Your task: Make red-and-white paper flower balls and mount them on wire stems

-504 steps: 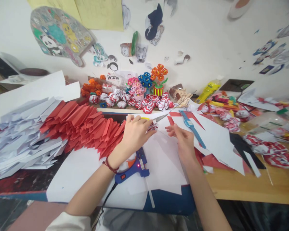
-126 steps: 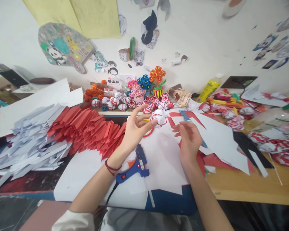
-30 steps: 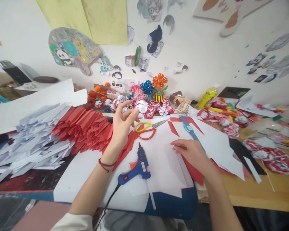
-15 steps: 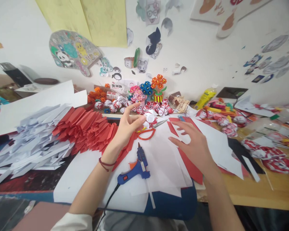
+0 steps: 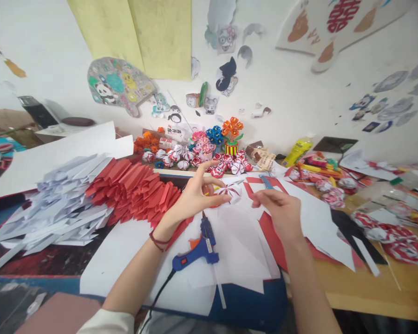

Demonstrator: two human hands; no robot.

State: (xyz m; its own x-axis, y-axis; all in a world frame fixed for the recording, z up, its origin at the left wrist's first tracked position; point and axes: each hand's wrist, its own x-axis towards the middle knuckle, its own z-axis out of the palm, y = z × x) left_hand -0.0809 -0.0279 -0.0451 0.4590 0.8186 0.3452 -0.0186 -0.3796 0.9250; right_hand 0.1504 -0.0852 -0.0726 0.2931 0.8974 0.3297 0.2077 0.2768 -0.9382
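Note:
My left hand (image 5: 191,195) is closed round a paper flower (image 5: 231,192), white with thin red stripes, gripped between thumb and fingers. To its right, my right hand (image 5: 281,211) has its thumb and fingers pressed together in a pinch. Whether anything is in that pinch is too small to tell. Below the flower a blue glue gun (image 5: 197,253) lies on white paper sheets (image 5: 235,241), its cord running towards me. Scissors with orange handles lie behind the left hand, mostly hidden by it and the flower.
White folded paper strips (image 5: 66,204) and red folded paper pieces (image 5: 135,192) are heaped on the left. Finished red and white flowers (image 5: 237,164) stand along the back. A yellow bottle (image 5: 297,150), more flowers (image 5: 334,195) and paper scraps (image 5: 365,255) lie on the right.
The flower in my left hand has turned to show its striped face and come slightly nearer. My right hand has gone from spread fingers to a pinch. The camera view has shifted slightly.

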